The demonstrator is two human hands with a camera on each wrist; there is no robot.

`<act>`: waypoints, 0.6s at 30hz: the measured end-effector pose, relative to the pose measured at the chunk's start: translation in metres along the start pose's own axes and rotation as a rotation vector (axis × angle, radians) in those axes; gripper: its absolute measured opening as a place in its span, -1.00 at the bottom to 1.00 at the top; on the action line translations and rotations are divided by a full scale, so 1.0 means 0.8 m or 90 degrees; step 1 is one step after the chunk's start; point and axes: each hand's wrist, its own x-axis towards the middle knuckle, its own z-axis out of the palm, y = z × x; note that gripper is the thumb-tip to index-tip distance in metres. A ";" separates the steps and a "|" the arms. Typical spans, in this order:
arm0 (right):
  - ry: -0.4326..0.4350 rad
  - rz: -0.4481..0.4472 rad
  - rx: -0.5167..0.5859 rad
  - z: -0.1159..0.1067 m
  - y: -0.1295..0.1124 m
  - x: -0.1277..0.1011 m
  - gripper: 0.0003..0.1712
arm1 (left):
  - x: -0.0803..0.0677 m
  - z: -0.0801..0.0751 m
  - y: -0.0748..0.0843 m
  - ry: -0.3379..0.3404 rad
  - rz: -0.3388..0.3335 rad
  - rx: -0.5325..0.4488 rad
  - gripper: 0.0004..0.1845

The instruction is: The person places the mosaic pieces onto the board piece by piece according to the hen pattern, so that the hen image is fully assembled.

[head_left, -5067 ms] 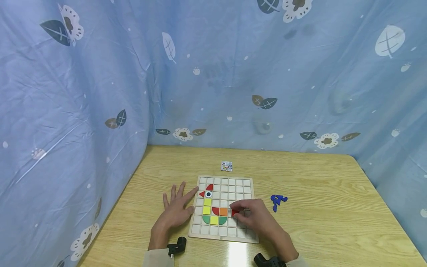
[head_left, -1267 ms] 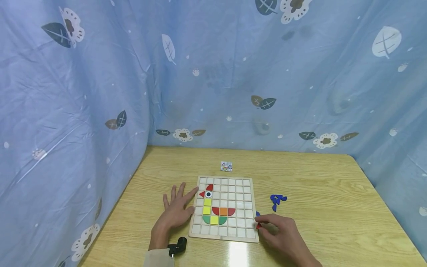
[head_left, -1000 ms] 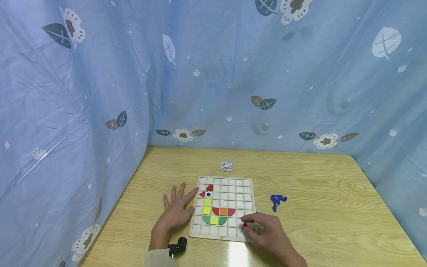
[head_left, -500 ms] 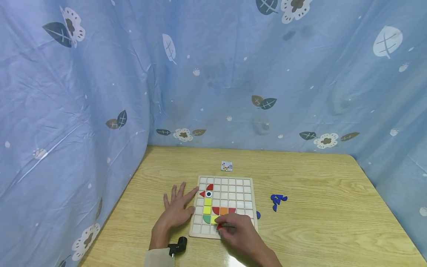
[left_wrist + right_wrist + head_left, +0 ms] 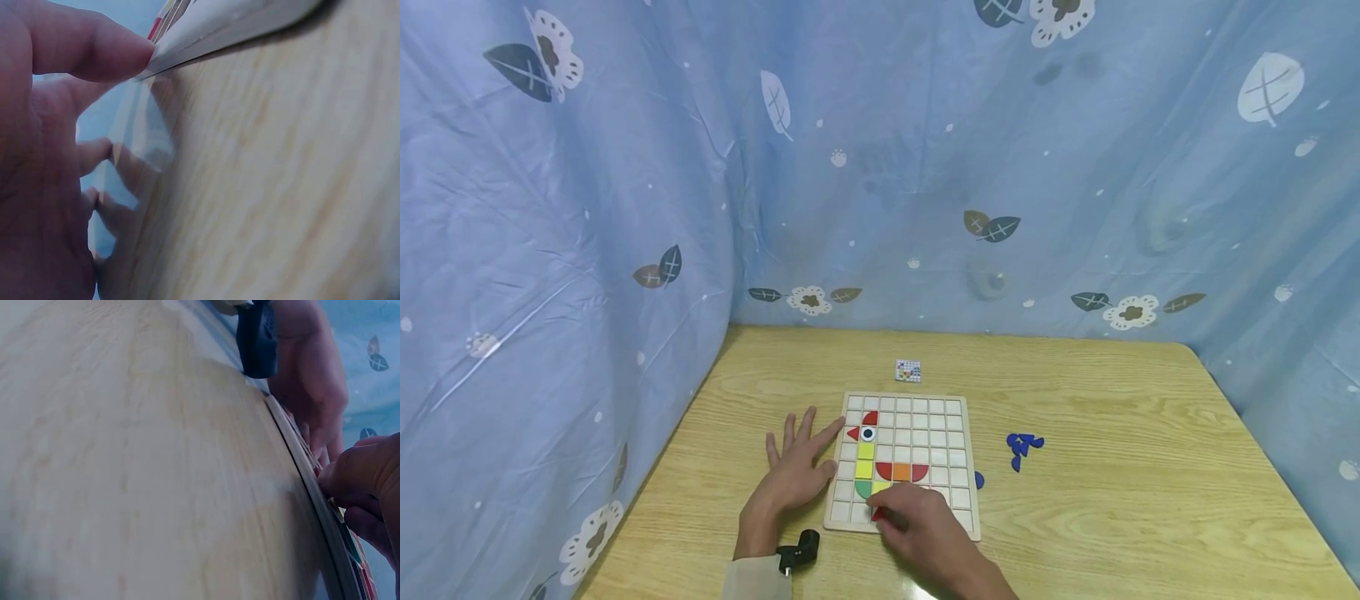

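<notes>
Right hand (image 5: 917, 518) has swung in from the table's right side and now sits over the board's (image 5: 958, 407) bottom row, fingertips pinching a small red piece (image 5: 877, 514) just below the green and yellow tiles, so it looks about ready to seat. Left hand (image 5: 795, 475) stays flat and spread, fingertip touching the board's left edge.

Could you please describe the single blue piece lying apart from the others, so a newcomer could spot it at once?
On the wooden table lies a pale grid board. Just off its right edge, near the lower rows, sits the lone blue piece. Unlike the blue cluster farther right, it lies alone, almost touching the board.
</notes>
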 end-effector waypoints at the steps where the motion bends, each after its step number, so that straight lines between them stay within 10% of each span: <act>1: -0.002 -0.002 -0.006 0.000 0.000 0.000 -0.69 | 0.000 0.000 -0.001 0.004 0.006 -0.005 -0.27; 18: -0.083 -0.008 -0.014 -0.007 -0.002 -0.004 -0.73 | -0.002 -0.001 0.002 -0.008 -0.012 0.010 -0.26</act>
